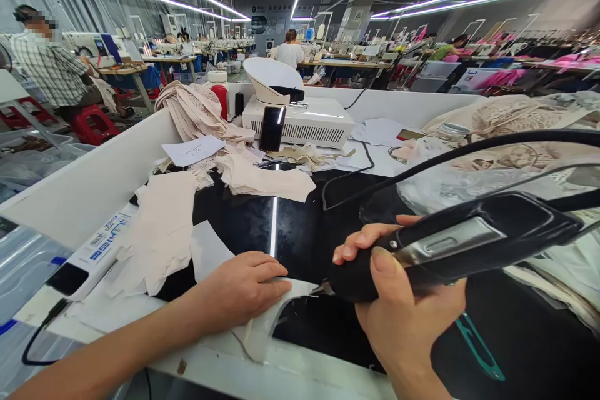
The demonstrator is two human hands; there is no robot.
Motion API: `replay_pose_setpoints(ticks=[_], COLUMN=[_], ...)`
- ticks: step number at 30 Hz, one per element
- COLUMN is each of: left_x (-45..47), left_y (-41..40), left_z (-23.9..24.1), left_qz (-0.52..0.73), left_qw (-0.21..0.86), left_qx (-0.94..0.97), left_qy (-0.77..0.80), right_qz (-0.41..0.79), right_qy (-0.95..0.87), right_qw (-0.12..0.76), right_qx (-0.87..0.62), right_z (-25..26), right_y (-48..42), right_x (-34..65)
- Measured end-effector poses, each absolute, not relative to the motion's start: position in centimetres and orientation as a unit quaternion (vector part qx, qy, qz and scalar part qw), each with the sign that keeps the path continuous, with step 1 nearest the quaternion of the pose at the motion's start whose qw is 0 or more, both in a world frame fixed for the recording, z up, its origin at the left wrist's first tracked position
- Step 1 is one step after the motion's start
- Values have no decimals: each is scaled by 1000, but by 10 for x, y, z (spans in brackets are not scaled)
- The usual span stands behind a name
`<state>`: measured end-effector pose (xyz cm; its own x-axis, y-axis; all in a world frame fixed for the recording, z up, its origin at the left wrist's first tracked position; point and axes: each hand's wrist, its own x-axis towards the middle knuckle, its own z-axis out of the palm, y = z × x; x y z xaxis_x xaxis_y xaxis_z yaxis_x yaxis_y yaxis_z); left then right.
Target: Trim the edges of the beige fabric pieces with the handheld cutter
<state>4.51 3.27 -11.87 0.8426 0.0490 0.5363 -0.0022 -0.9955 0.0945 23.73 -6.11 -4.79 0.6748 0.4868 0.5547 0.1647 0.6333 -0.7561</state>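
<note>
My right hand (403, 306) is wrapped round a black corded handheld tool (450, 237) with a metal lever on its side. The tool's narrow metal tip meets the right end of a pale curved fabric piece (262, 325) near the table's front edge. On that piece my left hand (253, 290) lies palm down, fingers stretched out and close together, pressing it to the glossy black tabletop (244, 225). Part of the fabric is hidden under the left hand. A teal slotted tool (480, 350) lies just right of my right wrist.
Cream fabric pieces (166, 219) are stacked at the left, with another stack (267, 178) at the back. A phone (272, 128) leans against a white vented box (323, 119). Plastic wrap (445, 181) and lace fabric lie right. The tool's cable (469, 147) arches across the right side.
</note>
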Motion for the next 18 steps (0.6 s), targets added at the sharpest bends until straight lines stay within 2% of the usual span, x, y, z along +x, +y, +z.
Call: replay_pose_setpoints(ticks=[10, 18], left_x=[44, 35], left_y=[33, 8], left_z=[-118, -105], left_qz=[261, 248], left_qw=[40, -30], left_qx=[964, 965], left_qy=[16, 76], right_qz=[96, 78], right_qy=[-383, -374], right_qw=[816, 809], right_qx=[-422, -446], right_z=[-44, -43], right_y=[-60, -68], right_x=[234, 231])
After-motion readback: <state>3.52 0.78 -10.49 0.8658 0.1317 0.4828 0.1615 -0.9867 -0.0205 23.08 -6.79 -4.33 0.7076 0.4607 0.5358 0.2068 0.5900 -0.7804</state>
